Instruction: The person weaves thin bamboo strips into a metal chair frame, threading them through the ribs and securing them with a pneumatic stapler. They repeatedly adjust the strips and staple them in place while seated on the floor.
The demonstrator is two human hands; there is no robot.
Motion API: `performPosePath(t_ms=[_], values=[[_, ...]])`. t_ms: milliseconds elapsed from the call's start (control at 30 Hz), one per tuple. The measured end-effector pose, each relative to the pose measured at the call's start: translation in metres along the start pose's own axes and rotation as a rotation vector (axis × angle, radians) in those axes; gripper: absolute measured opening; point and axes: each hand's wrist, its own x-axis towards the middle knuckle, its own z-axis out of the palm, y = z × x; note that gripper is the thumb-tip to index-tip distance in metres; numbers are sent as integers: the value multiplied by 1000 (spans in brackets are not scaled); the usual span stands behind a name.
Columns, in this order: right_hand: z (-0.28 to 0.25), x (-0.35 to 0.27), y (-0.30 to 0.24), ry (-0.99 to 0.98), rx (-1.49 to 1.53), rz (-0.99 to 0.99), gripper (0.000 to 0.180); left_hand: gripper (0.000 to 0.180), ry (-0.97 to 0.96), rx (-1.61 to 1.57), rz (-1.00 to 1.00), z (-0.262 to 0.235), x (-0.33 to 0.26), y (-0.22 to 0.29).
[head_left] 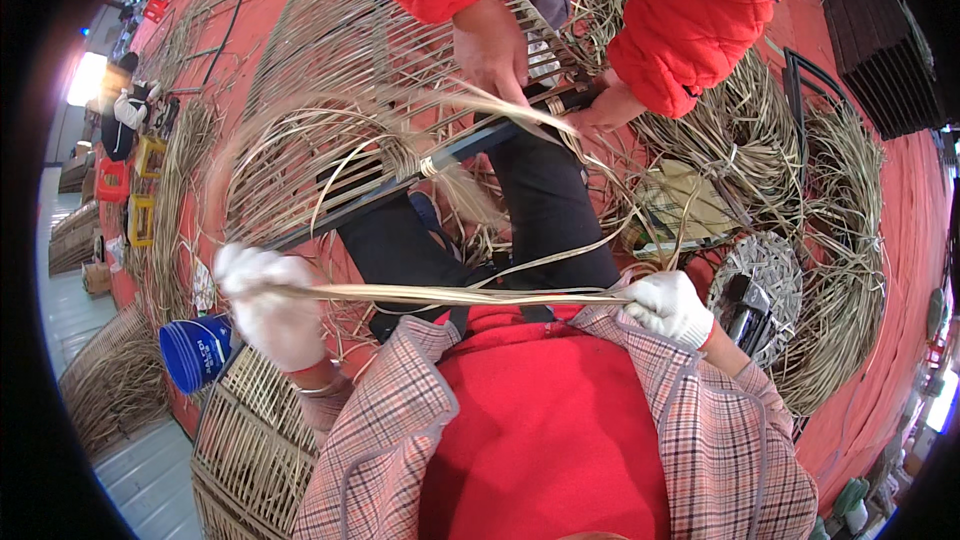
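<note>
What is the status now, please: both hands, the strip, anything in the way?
Left hand and right hand, white gloves, both shut on pale cane strip, stretched between them. Co-worker's bare hands on dark frame bar ahead. Blue bucket beside left hand.

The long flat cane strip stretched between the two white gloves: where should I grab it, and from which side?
Grab the cane strip at its bare middle, coming from above. It lies flat and level, held between the left hand and right hand, with nothing covering that stretch.

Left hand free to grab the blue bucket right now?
Probably not as is. The left hand is closed on the cane strips, stretched across to the right hand. The blue bucket lies close beside it with nothing between, but the hand is occupied.
</note>
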Motion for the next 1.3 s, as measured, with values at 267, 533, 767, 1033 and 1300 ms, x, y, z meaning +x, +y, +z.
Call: performPosePath(t_ms=[267, 533, 767, 1033, 1300], values=[[-20, 12, 59, 15, -375, 52, 26, 26, -8, 280, 401, -21, -51, 229], [-12, 8, 94, 95, -621, 483, 22, 33, 228, 402, 836, -31, -93, 358], [17, 32, 0, 39, 65, -89, 24, 35, -68, 698, 406, 4, -14, 121], [-35, -14, 14, -263, -593, 623, 41, 25, 41, 774, -280, -30, 6, -124], [-30, 90, -48, 441, 262, -42, 47, 22, 103, 1019, -616, -62, -16, -185]])
